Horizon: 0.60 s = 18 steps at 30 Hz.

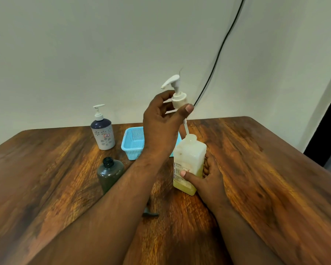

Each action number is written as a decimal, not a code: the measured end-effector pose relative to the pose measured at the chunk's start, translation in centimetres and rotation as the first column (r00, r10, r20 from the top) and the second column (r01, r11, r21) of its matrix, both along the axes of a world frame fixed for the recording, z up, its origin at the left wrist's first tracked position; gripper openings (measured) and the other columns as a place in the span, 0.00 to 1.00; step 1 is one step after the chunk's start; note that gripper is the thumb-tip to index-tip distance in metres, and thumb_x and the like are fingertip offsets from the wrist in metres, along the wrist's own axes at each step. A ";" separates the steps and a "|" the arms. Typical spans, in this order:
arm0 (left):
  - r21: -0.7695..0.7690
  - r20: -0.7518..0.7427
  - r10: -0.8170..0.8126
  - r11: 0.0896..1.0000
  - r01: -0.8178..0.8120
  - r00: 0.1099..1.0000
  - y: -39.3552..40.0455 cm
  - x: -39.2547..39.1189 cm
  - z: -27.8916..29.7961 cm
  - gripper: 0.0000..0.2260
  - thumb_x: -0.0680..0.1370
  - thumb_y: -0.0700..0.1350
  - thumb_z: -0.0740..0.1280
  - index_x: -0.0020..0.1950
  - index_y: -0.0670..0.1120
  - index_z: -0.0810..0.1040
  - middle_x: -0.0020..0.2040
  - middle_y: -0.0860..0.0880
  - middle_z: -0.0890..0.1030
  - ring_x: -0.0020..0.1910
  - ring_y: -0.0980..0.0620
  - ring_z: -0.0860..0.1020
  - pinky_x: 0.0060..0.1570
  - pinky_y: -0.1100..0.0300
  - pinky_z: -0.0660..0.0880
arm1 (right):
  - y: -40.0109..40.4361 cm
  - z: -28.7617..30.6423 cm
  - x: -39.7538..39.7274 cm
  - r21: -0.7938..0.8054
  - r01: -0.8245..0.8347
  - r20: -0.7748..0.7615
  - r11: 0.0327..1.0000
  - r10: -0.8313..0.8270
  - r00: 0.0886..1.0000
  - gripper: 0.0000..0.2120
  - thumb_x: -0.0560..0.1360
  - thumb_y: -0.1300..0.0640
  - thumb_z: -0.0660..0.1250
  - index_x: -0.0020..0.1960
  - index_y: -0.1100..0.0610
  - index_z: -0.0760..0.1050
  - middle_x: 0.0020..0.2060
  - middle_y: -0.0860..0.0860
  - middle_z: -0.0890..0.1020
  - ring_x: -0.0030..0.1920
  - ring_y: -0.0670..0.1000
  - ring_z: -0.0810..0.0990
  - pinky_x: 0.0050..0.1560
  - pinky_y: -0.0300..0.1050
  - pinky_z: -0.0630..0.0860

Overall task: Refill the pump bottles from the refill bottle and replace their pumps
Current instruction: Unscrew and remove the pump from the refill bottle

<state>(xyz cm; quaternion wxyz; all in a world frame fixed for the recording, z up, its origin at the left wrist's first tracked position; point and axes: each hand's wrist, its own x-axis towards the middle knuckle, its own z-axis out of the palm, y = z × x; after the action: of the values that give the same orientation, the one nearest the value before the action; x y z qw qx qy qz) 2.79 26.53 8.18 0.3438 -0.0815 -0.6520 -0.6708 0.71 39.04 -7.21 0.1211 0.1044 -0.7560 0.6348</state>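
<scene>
White and navy, the flowered pump bottle (103,133) stands at the bench's (256,169) far left, pump on. Nearer me sits the dark refill bottle (109,174), uncapped, beside the blue basket (132,143). My left grip (161,129) pinches the white pump (177,94) by its collar, tube tip at the mouth of the yellow-filled bottle (188,165). My right grip (208,178) wraps that bottle's lower half.
</scene>
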 end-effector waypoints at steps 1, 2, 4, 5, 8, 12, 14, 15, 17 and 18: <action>-0.009 -0.019 0.010 1.000 -0.011 1.000 0.1 0.1 0.2 0.19 0.73 0.41 0.77 0.61 0.50 0.76 0.56 0.48 0.83 0.51 0.55 0.83 0.45 0.63 0.82 | 0.0 0.0 0.0 0.002 -0.003 0.000 1.000 0.003 1.000 0.44 0.58 0.37 0.76 0.71 0.41 0.63 0.64 0.41 0.75 0.63 0.46 0.76 0.56 0.49 0.80; -0.014 -0.031 0.020 1.000 -0.021 0.999 0.1 0.2 0.3 0.20 0.73 0.41 0.77 0.62 0.48 0.76 0.57 0.47 0.82 0.51 0.55 0.83 0.46 0.62 0.82 | 0.0 0.1 0.1 0.004 -0.005 -0.001 1.000 0.005 1.000 0.44 0.58 0.37 0.76 0.71 0.41 0.63 0.64 0.41 0.75 0.62 0.45 0.76 0.56 0.48 0.80; 0.026 -0.037 0.022 0.999 -0.021 0.999 0.1 0.4 0.3 0.20 0.73 0.40 0.76 0.64 0.46 0.75 0.58 0.46 0.82 0.53 0.52 0.83 0.48 0.58 0.83 | 0.1 0.1 0.1 0.003 -0.009 -0.004 1.000 0.009 1.000 0.43 0.58 0.37 0.76 0.70 0.40 0.64 0.63 0.39 0.75 0.61 0.44 0.76 0.54 0.46 0.80; 0.059 -0.037 0.011 0.998 -0.009 0.999 0.0 0.4 0.2 0.20 0.74 0.39 0.75 0.64 0.45 0.75 0.58 0.44 0.83 0.53 0.50 0.84 0.48 0.56 0.83 | 0.1 0.1 0.1 0.002 -0.011 -0.006 1.000 0.011 1.000 0.43 0.58 0.37 0.76 0.70 0.40 0.64 0.62 0.39 0.75 0.61 0.44 0.76 0.53 0.45 0.80; -0.014 0.043 -0.050 0.999 0.050 0.998 -0.3 0.2 -0.1 0.20 0.74 0.38 0.75 0.63 0.44 0.76 0.55 0.44 0.83 0.51 0.48 0.84 0.47 0.49 0.84 | 0.1 0.1 0.1 -0.006 -0.016 -0.006 1.000 0.016 1.000 0.42 0.60 0.41 0.78 0.70 0.41 0.64 0.63 0.40 0.76 0.62 0.45 0.76 0.55 0.49 0.80; -0.010 0.068 -0.044 0.999 0.045 0.997 -0.4 0.1 -0.3 0.17 0.75 0.40 0.74 0.63 0.46 0.77 0.53 0.46 0.84 0.48 0.52 0.85 0.40 0.58 0.83 | 0.2 0.2 0.2 -0.005 -0.022 -0.002 1.000 0.022 1.000 0.43 0.59 0.39 0.77 0.71 0.41 0.63 0.64 0.42 0.75 0.63 0.47 0.76 0.57 0.52 0.80; -0.016 0.081 -0.048 0.999 0.050 0.996 -0.5 0.1 -0.1 0.17 0.75 0.41 0.74 0.63 0.46 0.77 0.53 0.47 0.84 0.47 0.54 0.85 0.40 0.59 0.83 | 0.2 0.1 0.1 -0.008 -0.030 0.004 1.000 0.030 1.000 0.43 0.60 0.40 0.77 0.71 0.41 0.63 0.64 0.42 0.75 0.63 0.47 0.76 0.57 0.54 0.80; 0.009 0.074 -0.045 0.999 0.044 0.996 -0.6 0.0 0.0 0.17 0.76 0.41 0.74 0.63 0.47 0.77 0.54 0.46 0.84 0.49 0.51 0.85 0.43 0.54 0.84 | 0.2 0.1 0.1 -0.009 -0.034 0.008 0.999 0.034 0.999 0.43 0.60 0.40 0.77 0.71 0.41 0.63 0.64 0.42 0.75 0.63 0.47 0.76 0.57 0.54 0.80; 0.037 0.073 -0.054 0.998 0.051 0.996 -0.7 -0.1 0.5 0.16 0.76 0.40 0.73 0.62 0.49 0.77 0.56 0.45 0.83 0.52 0.47 0.85 0.47 0.45 0.83 | 0.2 0.0 0.0 -0.005 -0.031 0.010 1.000 0.031 0.999 0.44 0.59 0.39 0.77 0.71 0.40 0.63 0.64 0.41 0.75 0.63 0.46 0.76 0.56 0.52 0.80; 0.061 0.066 -0.065 0.996 0.061 0.996 -0.8 -0.1 0.7 0.16 0.76 0.39 0.73 0.62 0.48 0.77 0.55 0.45 0.84 0.51 0.46 0.85 0.46 0.43 0.83 | 0.2 0.0 0.0 0.000 -0.027 0.009 1.000 0.027 1.000 0.44 0.59 0.37 0.76 0.70 0.39 0.63 0.64 0.40 0.75 0.62 0.46 0.76 0.55 0.50 0.80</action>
<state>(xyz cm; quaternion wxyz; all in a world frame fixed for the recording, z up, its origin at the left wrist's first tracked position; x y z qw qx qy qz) 2.71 25.70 8.91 0.3024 -0.0692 -0.6402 -0.7028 0.69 39.21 -7.24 0.1090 0.1118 -0.7549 0.6370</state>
